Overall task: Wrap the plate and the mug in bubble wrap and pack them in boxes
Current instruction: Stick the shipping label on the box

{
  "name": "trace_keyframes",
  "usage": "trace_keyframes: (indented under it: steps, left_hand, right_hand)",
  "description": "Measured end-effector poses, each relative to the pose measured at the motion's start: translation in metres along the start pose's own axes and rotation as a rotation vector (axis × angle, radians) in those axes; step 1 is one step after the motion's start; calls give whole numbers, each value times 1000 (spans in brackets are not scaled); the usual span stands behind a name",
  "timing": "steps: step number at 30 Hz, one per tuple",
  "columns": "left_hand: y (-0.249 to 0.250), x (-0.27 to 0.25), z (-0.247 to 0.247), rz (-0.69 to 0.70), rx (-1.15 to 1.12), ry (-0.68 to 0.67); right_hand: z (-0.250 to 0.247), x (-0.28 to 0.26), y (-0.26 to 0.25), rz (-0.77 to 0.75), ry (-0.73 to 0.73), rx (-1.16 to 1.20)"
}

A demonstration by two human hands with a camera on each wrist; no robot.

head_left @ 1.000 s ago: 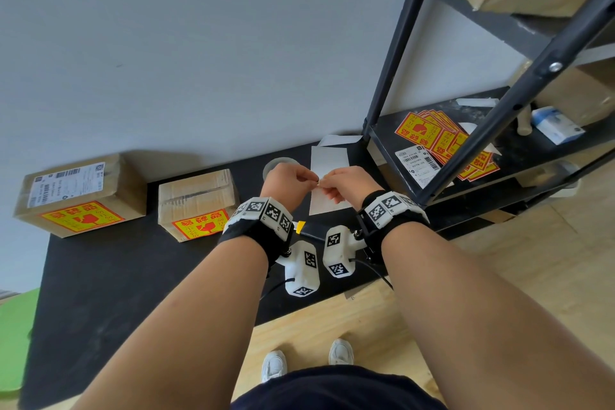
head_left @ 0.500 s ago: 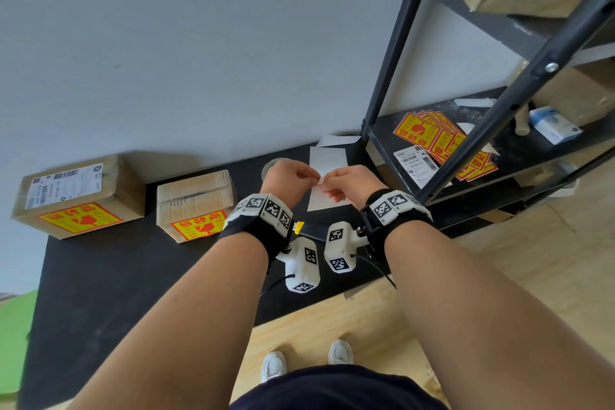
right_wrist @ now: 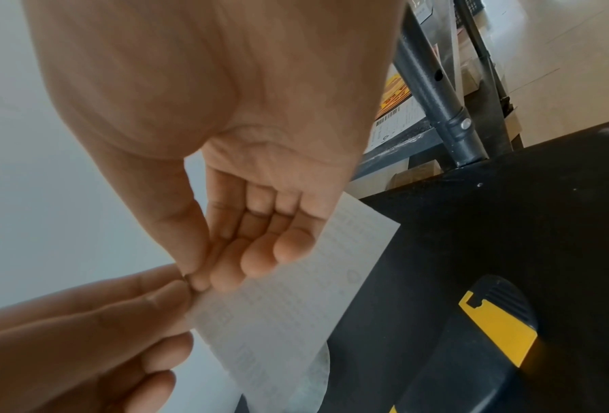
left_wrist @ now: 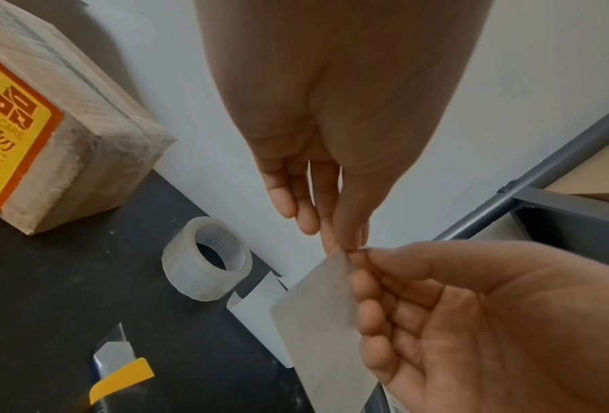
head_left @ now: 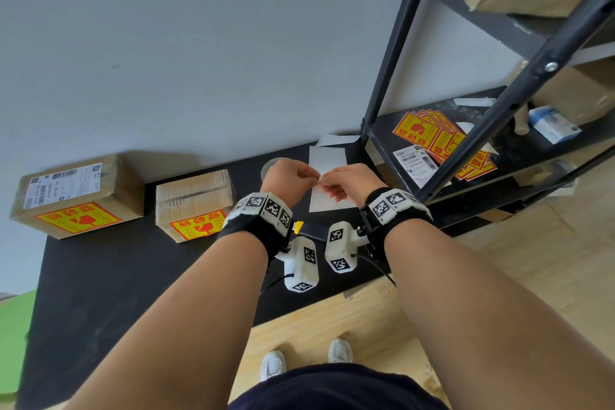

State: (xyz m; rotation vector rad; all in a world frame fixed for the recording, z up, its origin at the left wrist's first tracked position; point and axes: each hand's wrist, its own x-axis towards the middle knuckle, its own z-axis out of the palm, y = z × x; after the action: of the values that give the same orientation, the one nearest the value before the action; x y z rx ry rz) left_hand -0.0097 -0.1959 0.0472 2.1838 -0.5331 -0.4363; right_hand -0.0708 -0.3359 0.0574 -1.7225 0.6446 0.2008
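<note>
Left hand [left_wrist: 334, 156] and right hand [left_wrist: 472, 321] meet above black table [head_left: 100, 293] — both pinch top corner of white paper slip [left_wrist: 317, 321], maybe sticker backing. Tape roll [left_wrist: 206, 269] just beside. Two taped boxes [head_left: 194, 205] against wall, left — plate and mug not seen.
</note>
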Motion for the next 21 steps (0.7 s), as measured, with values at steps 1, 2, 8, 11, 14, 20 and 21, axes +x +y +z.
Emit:
trace_keyframes:
  steps: [1, 2, 8, 11, 14, 20, 21]
  left_hand:
    - [1, 0, 0, -1, 10, -7]
    - [2, -1, 0, 0, 23, -14]
    - [1, -4, 2, -31, 101, -61]
    - [3, -6, 3, -49, 93, -67]
    - [4, -5, 7, -65, 75, -46]
    - [7, 0, 12, -150, 62, 88]
    - [8, 1, 12, -177, 44, 118]
  right_hand:
    - [0, 0, 0, 4, 7, -16]
    - [0, 0, 0, 7, 13, -43]
    - [0, 2, 6, 25, -8, -161]
    - [-1, 1, 9, 26, -10, -173]
    - [-2, 0, 10, 15, -6, -192]
    - [-5, 1, 12, -5, 58, -188]
    - [-6, 1, 13, -2, 82, -177]
